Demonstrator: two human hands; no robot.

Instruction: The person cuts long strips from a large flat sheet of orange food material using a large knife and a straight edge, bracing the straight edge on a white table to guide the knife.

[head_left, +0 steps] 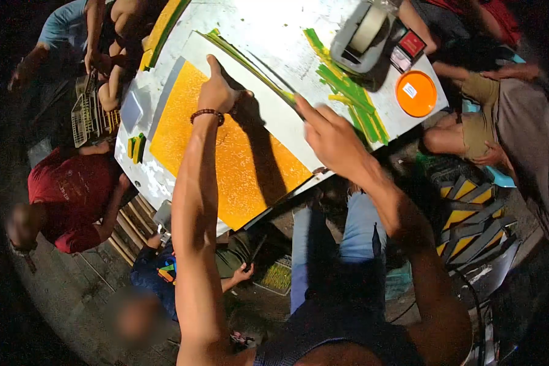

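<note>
My left hand [218,94], with a beaded bracelet at the wrist, presses on the sheets with its finger and thumb spread apart. Under it lies an orange speckled sheet [219,165] with a grey edge, and beside that a plain white sheet or board [268,113]. My right hand [332,137] is closed around a thin, long-bladed tool that looks like a knife [276,75]; its handle is hidden in my fist. Along the white sheet's far edge runs a narrow green and yellow strip [241,58], close to the blade.
More green and yellow strips [354,97] lie on the white table [280,18]. A grey tape dispenser [363,39], a red-and-white box [409,49] and an orange round lid [416,93] stand at the right. Several people sit around the table. Cut pieces [473,219] are piled at lower right.
</note>
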